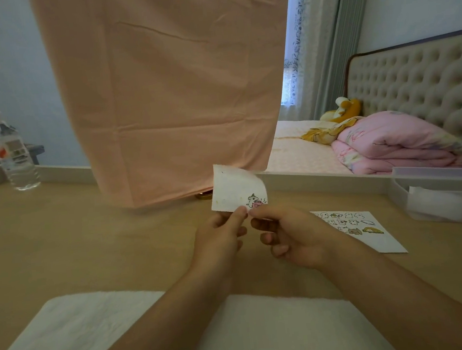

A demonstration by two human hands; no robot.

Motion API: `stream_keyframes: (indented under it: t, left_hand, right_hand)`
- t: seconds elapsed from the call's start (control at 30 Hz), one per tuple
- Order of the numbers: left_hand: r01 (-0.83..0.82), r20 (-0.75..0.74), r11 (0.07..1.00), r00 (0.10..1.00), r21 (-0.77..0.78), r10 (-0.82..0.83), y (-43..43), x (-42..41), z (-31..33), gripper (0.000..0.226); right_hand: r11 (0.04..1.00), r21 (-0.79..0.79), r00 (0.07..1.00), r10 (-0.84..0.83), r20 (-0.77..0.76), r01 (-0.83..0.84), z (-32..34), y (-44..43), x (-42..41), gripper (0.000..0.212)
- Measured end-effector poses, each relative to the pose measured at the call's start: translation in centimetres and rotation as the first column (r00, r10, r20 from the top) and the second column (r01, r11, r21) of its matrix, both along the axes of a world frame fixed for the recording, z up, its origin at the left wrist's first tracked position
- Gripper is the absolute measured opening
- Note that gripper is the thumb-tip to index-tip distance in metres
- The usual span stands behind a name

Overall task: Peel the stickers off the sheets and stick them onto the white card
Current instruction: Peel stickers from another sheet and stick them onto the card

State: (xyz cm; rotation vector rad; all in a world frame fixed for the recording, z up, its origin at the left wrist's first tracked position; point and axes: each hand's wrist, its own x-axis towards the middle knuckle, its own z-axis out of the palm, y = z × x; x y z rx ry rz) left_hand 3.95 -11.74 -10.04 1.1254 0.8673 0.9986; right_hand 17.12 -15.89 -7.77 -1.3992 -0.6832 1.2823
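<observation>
I hold a small white sticker sheet (235, 188) upright above the wooden table, its top right corner curling. One cartoon sticker (255, 200) shows near its lower right corner. My left hand (221, 235) pinches the sheet's bottom edge between thumb and fingers. My right hand (289, 234) pinches at the sticker on the lower right corner, its other fingers curled. A white card (382, 237) lies flat on the table to the right of my right hand, with several small cartoon stickers (344, 221) on its far half.
A water bottle (13, 153) stands at the table's far left. A peach cloth (171, 90) hangs behind the sheet. A clear plastic box (449, 196) sits at the right edge. White padding (104, 336) lies along the near edge. A bed is beyond.
</observation>
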Motion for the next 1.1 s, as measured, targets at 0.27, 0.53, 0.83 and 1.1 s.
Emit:
stream_keyframes:
  t: [0.27, 0.53, 0.83, 1.1]
  left_hand:
    - [0.003, -0.007, 0.997, 1.0, 0.073, -0.003, 0.2, -0.2, 0.4, 0.018]
    - [-0.05, -0.059, 0.974, 0.996, 0.223, 0.065, 0.4, -0.2, 0.2, 0.018]
    - [-0.03, -0.02, 0.948, 0.999, 0.318, 0.038, 0.3, -0.3, 0.2, 0.018]
    - [-0.114, 0.042, 0.937, 0.993, 0.33, 0.106, 0.3, -0.1, -0.2, 0.019]
  right_hand:
    - [0.988, 0.066, 0.983, -0.149, 0.105, 0.143, 0.6, 0.0, 1.0, 0.026]
    - [0.851, 0.509, 0.444, -0.508, 0.738, 0.127, 0.4, -0.7, -0.2, 0.023]
    - [0.788, 0.589, 0.221, -0.551, 0.805, -0.18, -0.2, -0.8, -0.2, 0.014]
    - [0.804, 0.583, 0.2, -0.555, 0.807, -0.121, 0.1, -1.0, -0.9, 0.021]
